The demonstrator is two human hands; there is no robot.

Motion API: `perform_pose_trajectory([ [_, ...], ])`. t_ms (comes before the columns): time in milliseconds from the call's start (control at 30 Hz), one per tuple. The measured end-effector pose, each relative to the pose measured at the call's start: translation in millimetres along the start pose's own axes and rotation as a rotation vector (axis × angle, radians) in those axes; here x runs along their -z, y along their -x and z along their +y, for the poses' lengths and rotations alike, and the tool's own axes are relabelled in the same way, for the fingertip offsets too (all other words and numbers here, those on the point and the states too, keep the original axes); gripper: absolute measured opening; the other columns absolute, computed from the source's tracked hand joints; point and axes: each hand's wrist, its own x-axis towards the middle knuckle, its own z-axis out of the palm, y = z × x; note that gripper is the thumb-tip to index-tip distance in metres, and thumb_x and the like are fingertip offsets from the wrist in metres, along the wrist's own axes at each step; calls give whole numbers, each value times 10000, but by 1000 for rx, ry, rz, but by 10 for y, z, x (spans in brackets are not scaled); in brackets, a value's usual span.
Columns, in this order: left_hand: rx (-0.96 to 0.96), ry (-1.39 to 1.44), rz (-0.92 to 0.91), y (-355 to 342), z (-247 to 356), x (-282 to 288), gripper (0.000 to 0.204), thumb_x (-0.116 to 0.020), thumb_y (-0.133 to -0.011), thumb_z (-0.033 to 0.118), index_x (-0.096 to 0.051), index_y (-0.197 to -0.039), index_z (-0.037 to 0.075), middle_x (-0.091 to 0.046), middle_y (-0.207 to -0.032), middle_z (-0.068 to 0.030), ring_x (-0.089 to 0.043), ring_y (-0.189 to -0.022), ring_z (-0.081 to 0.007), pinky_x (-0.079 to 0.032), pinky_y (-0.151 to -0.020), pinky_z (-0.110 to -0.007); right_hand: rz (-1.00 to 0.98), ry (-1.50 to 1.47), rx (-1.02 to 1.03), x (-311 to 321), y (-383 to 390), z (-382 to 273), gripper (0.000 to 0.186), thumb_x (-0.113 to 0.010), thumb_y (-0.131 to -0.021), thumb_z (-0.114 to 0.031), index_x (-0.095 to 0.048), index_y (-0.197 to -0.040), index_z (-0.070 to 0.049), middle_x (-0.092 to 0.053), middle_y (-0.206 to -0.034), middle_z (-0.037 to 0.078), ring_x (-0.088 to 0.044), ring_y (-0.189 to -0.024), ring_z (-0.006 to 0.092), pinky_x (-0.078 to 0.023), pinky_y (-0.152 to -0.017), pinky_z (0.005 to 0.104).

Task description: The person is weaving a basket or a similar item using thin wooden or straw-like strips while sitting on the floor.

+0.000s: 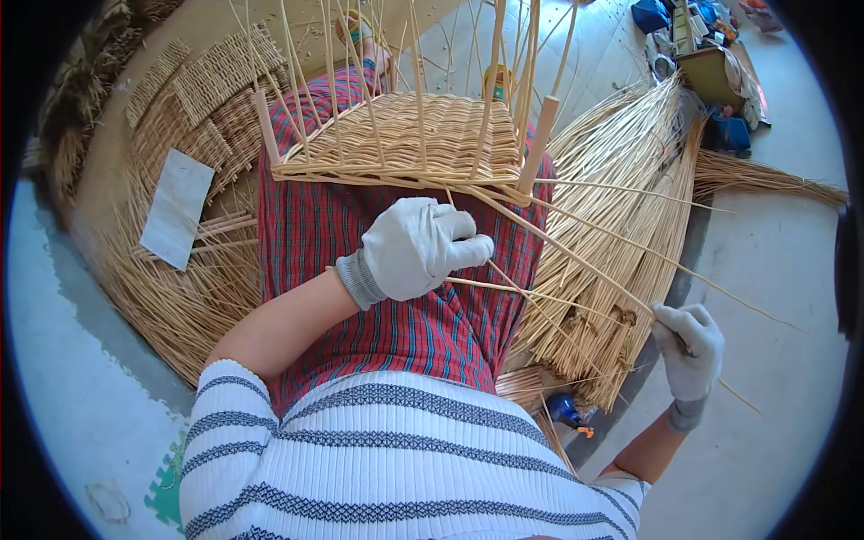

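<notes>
A partly woven rattan basket (400,135) with upright stakes and two thicker pale posts rests on my lap over red plaid cloth (306,225). My left hand (418,247), in a white glove, is just below the basket's near edge, fingers curled closed on a thin rattan strand (508,279). My right hand (688,346), also gloved, is out to the lower right, closed on a long rattan strand (594,256) that runs from the basket's right corner. Other loose strands fan out to the right.
Woven panels (216,76) and a pale rectangular sheet (175,207) lie at left with loose reeds. A large reed bundle (612,153) lies at right. Blue items (648,16) and clutter sit top right, a blue bottle (564,409) lower right, a green foam mat (164,486) lower left.
</notes>
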Motion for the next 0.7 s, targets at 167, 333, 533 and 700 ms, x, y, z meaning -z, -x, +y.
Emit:
perform_pose_trajectory([
  [167,18,19,37,-18,40,-19,192,-699,-823,126,-736,-1005,178,-694,-809,-26,-676,-702,-214,-523,-598,-362,41,154,182,-224,66,-238,207,-837,-778,-16,-800,-958,-111,-595,-697,35,-586,-591,184,-446,-521,319],
  [333,-15,-39,15,-55,34,-77,214,-679,-833,127,-739,-1031,179,-693,-805,-9,-673,-701,-210,-518,-594,-365,-34,130,257,-451,84,-63,334,-832,-736,-62,-779,-1053,-154,-611,-746,19,-617,-631,220,-471,-555,362],
  [533,-29,-120,-73,-46,7,-165,235,-676,-813,156,-743,-1038,179,-689,-839,-10,-681,-780,-206,-531,-672,-368,61,288,453,-493,-101,92,365,-812,-735,-73,-769,-1085,-170,-573,-772,-4,-580,-636,205,-446,-547,379],
  [700,-21,-162,-115,-50,6,-211,247,-673,-799,158,-741,-1035,186,-678,-861,-1,-678,-823,-198,-529,-719,-360,66,449,610,-194,-367,15,422,-710,-748,-86,-737,-1161,-167,-536,-835,-14,-560,-705,195,-440,-608,374],
])
